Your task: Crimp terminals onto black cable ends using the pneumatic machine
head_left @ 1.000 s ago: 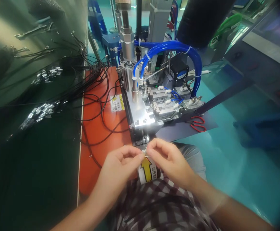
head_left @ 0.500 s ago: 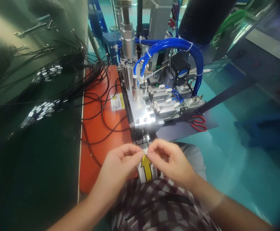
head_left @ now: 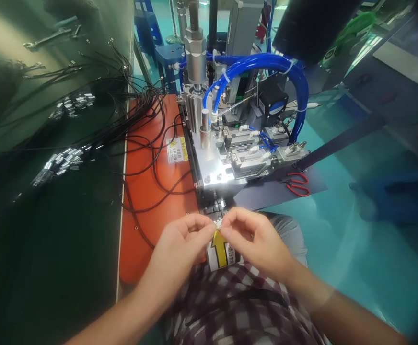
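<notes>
Left hand (head_left: 182,242) and right hand (head_left: 261,242) pinch a tiny, thin, pale piece (head_left: 219,227) at the near end of a silver metal machine (head_left: 211,165).
Each thumb and forefinger closes narrowly on the piece, which lies between the two hands' fingertips and is too small to identify; just on its near side is a white label with a yellow arrow (head_left: 220,251). To the left, thin black cables (head_left: 153,152) cross an orange-red flat board (head_left: 140,191); to the right, a red-handled metal tool (head_left: 298,184) lies on a dark grey sheet (head_left: 259,197).
</notes>
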`<state>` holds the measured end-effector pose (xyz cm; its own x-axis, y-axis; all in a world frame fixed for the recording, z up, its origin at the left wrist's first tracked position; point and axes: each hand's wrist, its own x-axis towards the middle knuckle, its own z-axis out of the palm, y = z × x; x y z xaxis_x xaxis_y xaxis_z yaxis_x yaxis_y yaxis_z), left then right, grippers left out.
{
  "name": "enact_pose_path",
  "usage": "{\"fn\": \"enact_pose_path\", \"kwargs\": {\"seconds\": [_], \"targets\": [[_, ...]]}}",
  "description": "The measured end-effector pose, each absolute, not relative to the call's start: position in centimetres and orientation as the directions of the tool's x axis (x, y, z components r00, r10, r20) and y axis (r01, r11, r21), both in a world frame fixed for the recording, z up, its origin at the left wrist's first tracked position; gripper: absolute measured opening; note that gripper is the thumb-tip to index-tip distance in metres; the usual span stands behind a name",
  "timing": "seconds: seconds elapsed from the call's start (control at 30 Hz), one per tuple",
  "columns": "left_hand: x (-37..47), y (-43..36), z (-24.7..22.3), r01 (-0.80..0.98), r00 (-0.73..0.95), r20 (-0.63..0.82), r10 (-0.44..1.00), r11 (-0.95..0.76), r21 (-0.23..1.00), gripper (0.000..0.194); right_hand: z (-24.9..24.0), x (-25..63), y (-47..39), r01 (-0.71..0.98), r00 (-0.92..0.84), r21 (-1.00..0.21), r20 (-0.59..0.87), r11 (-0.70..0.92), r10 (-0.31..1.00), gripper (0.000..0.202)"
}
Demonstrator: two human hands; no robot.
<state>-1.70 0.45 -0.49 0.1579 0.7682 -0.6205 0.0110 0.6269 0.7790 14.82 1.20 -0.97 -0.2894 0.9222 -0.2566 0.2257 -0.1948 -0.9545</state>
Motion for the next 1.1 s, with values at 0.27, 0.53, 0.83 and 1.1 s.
{"fn": "enact_pose_path", "kwargs": {"seconds": [0.27,0.53,0.83,1.1], "targets": [[-1.8,0.3,-0.7,0.061,0.174,-0.591,0.788,0.590,0.805,0.029,-0.9,14.9,1.3,0.336,-0.303,-0.941,-0.151,-0.043,0.941,0.013],[-2.1,0.3,-1.1,0.105,0.196,-0.607,0.770,0.599,0.794,0.032,-1.4,14.9,0.9,0.372,-0.284,-0.925,-0.189,-0.073,0.940,0.015],[-2.2,0.2,-0.9,0.123,0.205,-0.599,0.774,0.587,0.800,0.029,-0.1,14.9,2.1,0.383,-0.317,-0.923,-0.174,-0.042,0.932,0.009],[-2.3,0.1,-1.1,0.112,0.184,-0.590,0.786,0.579,0.807,0.030,-0.6,14.6,2.0,0.302,-0.334,-0.945,-0.226,-0.123,0.915,0.015]]}}
